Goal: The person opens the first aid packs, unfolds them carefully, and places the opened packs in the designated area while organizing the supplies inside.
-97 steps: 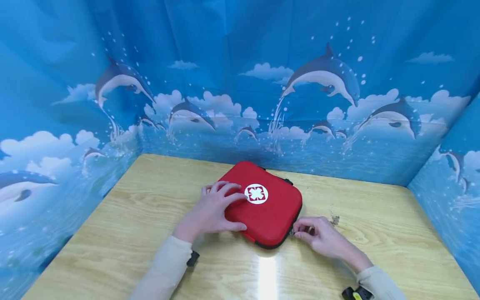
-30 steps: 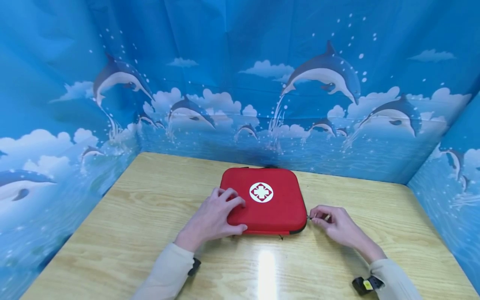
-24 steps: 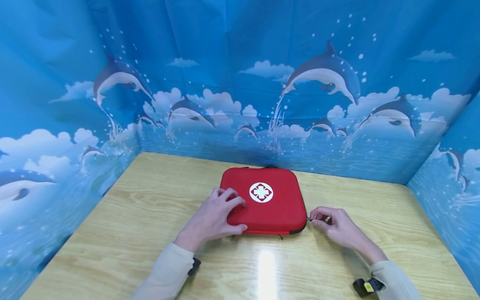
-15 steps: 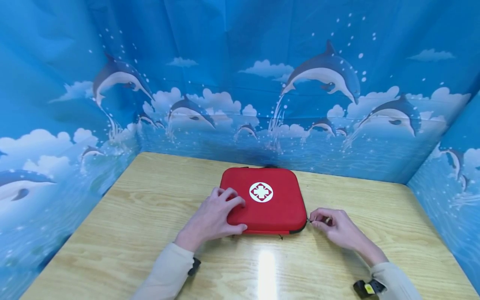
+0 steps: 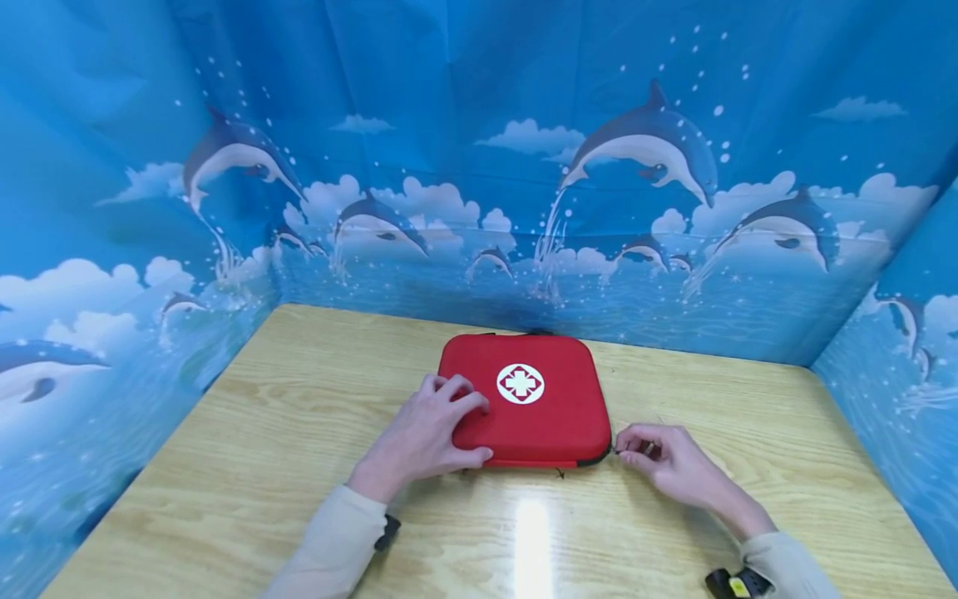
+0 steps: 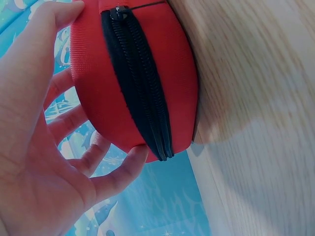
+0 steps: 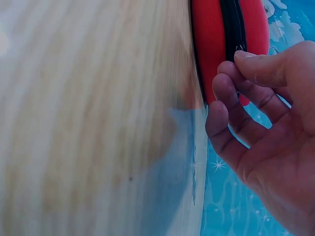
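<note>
A red first-aid case (image 5: 557, 424) with a round white cross emblem lies flat on the wooden table. My left hand (image 5: 419, 433) holds its left side, fingertips on the lid and thumb at the front edge. In the left wrist view, a black zipper (image 6: 140, 83) runs along the side of the case, with a slider (image 6: 118, 14) near the top. At the case's front right corner, my right hand (image 5: 674, 467) pinches a small zipper pull (image 7: 239, 48) between thumb and index finger. The other fingers curl loosely, and most of the pull is hidden by the fingertips.
The light wooden table (image 5: 299, 399) reaches back to a blue curtain (image 5: 419, 108) printed with dolphins and clouds. Another printed curtain stands at each side. A dark strap with a small device (image 5: 737, 585) sits on the right wrist.
Since the oldest frame, the case has turned so its front edge faces me. Lately, my right hand has drawn the zipper pull slightly nearer around the corner. The left hand stays in place.
</note>
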The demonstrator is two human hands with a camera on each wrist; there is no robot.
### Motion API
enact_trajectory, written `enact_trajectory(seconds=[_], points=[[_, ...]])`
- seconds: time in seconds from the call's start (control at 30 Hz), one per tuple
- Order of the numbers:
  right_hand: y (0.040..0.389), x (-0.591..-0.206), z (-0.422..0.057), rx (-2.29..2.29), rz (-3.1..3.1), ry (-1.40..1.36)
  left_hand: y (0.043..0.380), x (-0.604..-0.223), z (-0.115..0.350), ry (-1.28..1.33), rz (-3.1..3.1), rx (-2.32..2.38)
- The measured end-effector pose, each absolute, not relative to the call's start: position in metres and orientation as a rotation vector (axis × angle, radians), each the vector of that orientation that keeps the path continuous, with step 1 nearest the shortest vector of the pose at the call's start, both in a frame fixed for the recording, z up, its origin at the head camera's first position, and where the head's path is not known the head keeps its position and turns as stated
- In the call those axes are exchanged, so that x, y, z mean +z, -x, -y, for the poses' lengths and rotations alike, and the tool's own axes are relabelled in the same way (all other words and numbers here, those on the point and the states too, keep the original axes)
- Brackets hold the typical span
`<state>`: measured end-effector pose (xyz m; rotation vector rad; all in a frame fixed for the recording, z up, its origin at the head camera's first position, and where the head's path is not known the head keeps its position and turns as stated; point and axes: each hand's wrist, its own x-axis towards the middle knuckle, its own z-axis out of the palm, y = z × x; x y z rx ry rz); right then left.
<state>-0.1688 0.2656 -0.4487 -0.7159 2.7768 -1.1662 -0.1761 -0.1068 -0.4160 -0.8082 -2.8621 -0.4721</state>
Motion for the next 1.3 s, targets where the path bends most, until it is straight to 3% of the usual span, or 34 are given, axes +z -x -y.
enact_trajectory(seconds=[1.3], points=[[0.152, -0.448, -0.231, -1.158, -2.644, 0.885, 0.178, -0.418, 0.106, 0.817, 2.856, -0.44]])
